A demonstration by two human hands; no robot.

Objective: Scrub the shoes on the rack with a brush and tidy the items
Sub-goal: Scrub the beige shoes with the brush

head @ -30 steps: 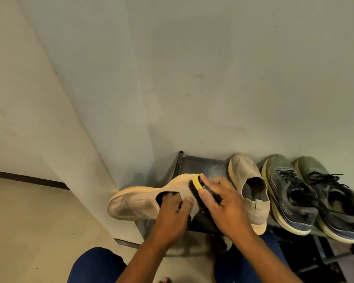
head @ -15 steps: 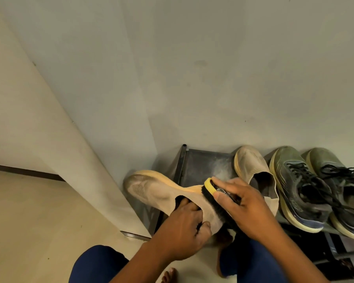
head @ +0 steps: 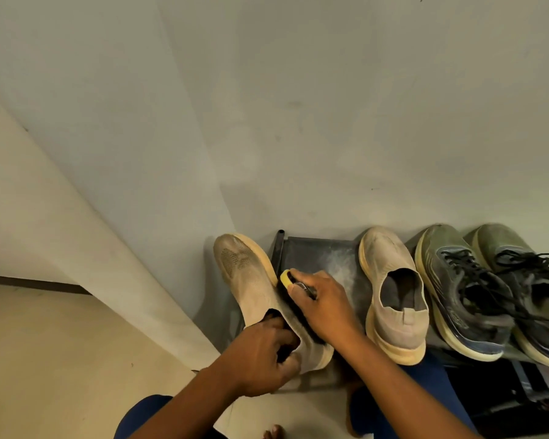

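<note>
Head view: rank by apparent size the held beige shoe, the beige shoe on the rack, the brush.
1-2. Held beige shoe and racked beige shoe: look alike; the held one is nearer the camera and partly covered, so no ranking.
3. Brush: smallest, though mostly hidden under the right hand.

The beige slip-on shoe (head: 254, 286) is matt knitted mesh cloth, scuffed grey at the toe, on a smooth cream foam-like sole. Its mate (head: 393, 293) looks the same. The brush (head: 293, 289) shows dark bristles and a yellow plastic-looking end. The rack shelf (head: 317, 258) is dark metal, dusted white. The olive sneakers (head: 463, 286) have woven cloth uppers and black laces.
</note>
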